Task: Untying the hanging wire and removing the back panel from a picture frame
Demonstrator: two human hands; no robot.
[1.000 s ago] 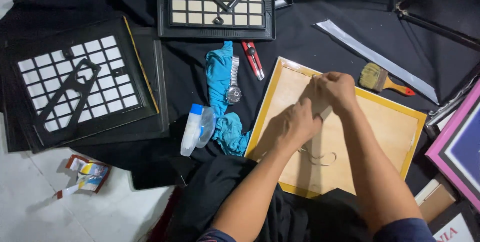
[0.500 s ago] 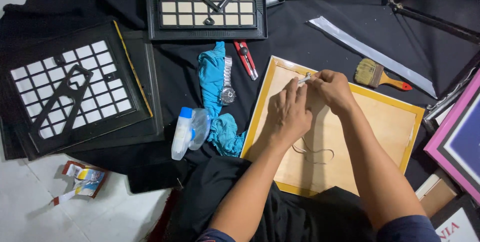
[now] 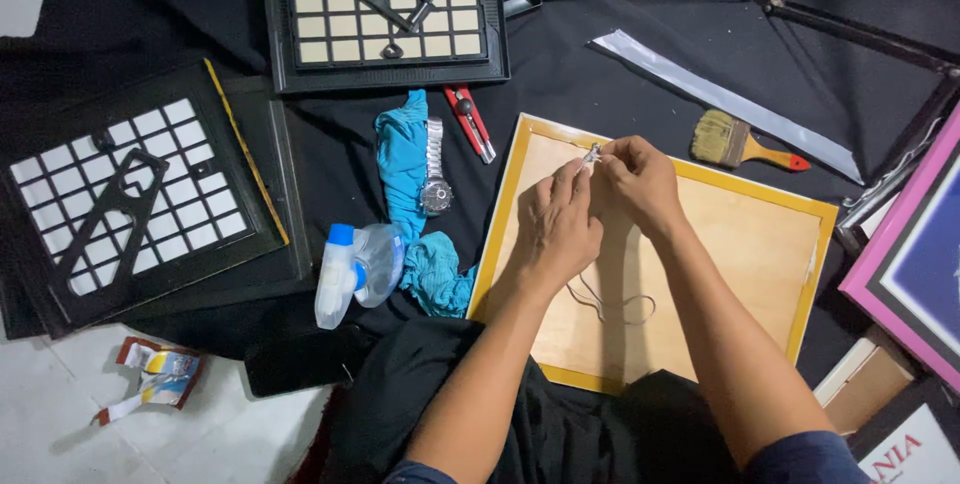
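Observation:
A picture frame (image 3: 770, 244) with a yellow rim lies face down on black cloth, its plain wooden back up. Over its upper left part my left hand (image 3: 556, 227) and my right hand (image 3: 636, 184) meet. Between their fingertips they pinch a small shiny metal piece (image 3: 592, 155), which sticks out at the top. A thin cord (image 3: 610, 302) lies looped on the wooden back, below the hands.
Left of the frame lie a teal cloth (image 3: 405, 169), a wristwatch (image 3: 434, 189), a spray bottle (image 3: 350, 269) and a red cutter (image 3: 468, 121). A paintbrush (image 3: 740, 142) and a grey strip (image 3: 720, 99) lie at upper right. Black grid frames (image 3: 140, 199) (image 3: 385, 9) sit left and top; a pink frame (image 3: 905, 264) lies right.
Both hands have lifted slightly off the wooden back and drawn together at their fingertips; the small metal piece now shows between them. The view has shifted a little.

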